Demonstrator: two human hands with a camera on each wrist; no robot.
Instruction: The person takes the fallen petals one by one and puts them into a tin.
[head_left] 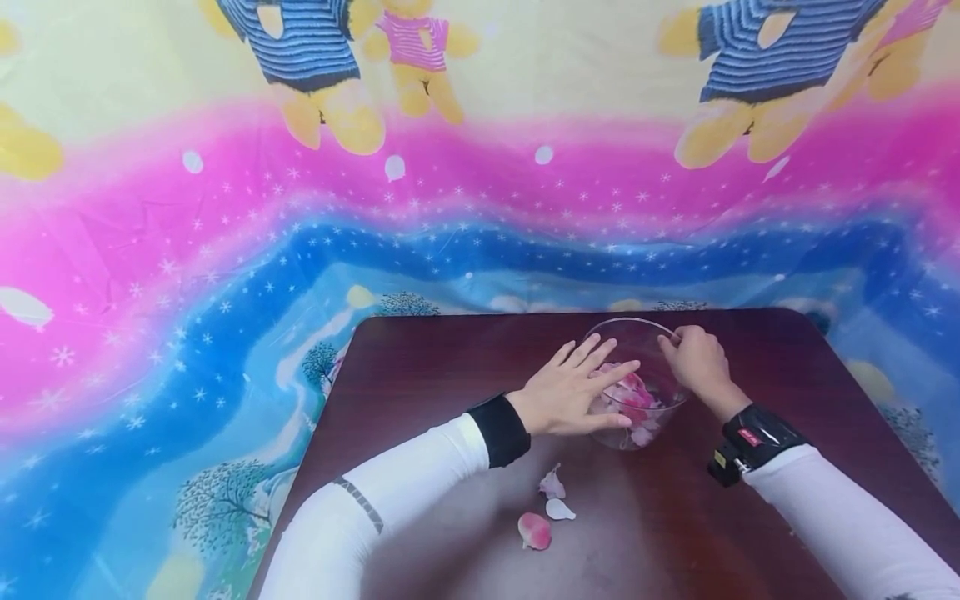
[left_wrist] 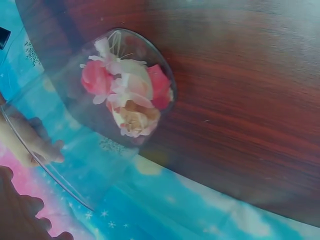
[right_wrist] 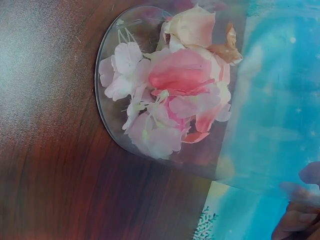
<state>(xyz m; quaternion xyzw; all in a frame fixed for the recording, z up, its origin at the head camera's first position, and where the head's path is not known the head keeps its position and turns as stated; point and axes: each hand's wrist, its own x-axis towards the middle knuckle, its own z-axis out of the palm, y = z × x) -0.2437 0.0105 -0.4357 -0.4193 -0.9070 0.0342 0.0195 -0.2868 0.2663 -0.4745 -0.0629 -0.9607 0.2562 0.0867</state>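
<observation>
A clear see-through bowl (head_left: 643,340) stands toward the right of the table, with pink and white flowers (head_left: 636,397) lying at its bottom. My right hand (head_left: 699,360) grips the bowl's rim at the right, thumb on the inner side. Fingers spread wide, my left hand (head_left: 572,392) is held over the bowl's left side, its palm facing down and nothing in its grasp. In the right wrist view, pale pink blossoms (right_wrist: 122,70) and a deeper pink petal (right_wrist: 182,72) show through the bowl. A cream rose-like flower (left_wrist: 134,120) appears in the left wrist view.
On the dark wooden table (head_left: 435,367), in front of the bowl, lie a pink petal (head_left: 535,531), a white petal (head_left: 559,509) and a pale blossom (head_left: 552,483). A patterned cloth (head_left: 480,192) hangs behind the table and along its sides.
</observation>
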